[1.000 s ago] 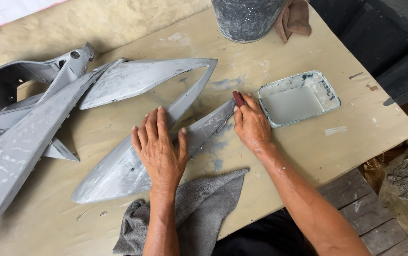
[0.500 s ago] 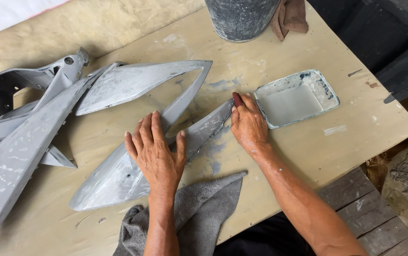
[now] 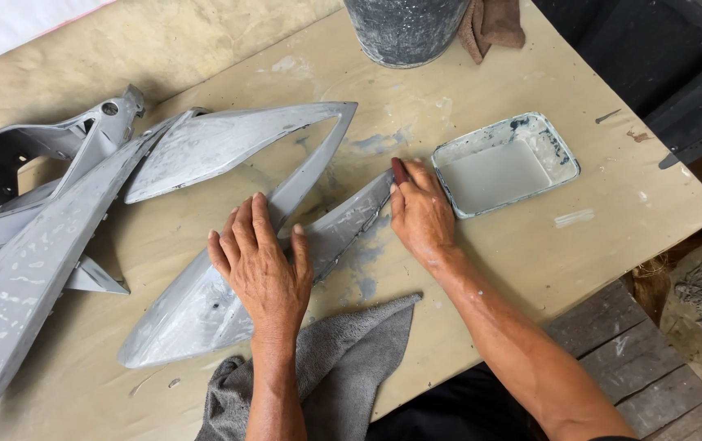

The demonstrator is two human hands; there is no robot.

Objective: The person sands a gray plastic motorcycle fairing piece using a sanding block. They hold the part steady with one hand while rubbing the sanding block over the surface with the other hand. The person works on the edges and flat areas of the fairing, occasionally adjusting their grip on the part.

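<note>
A long grey plastic body panel (image 3: 196,314), dusty and pointed at both ends, lies on the tan table (image 3: 522,261). My left hand (image 3: 259,261) presses flat on its middle, fingers spread. At the panel's narrow right tip, my right hand (image 3: 421,214) grips a small dark red tool (image 3: 399,170) whose end sticks out past the fingers and rests against the panel's edge. Grey smears mark the table under that tip.
A shallow rectangular tray (image 3: 522,129) of pale grey paste sits just right of my right hand. A grey cloth (image 3: 343,359) hangs over the near edge. More grey panels (image 3: 33,245) lie at left. A metal bucket (image 3: 404,28) with a brown rag (image 3: 494,24) stands at the back.
Both hands and the panel sit slightly lower and further left in view as the camera shifted. The hands keep the same hold; the panel has barely moved on the table.
</note>
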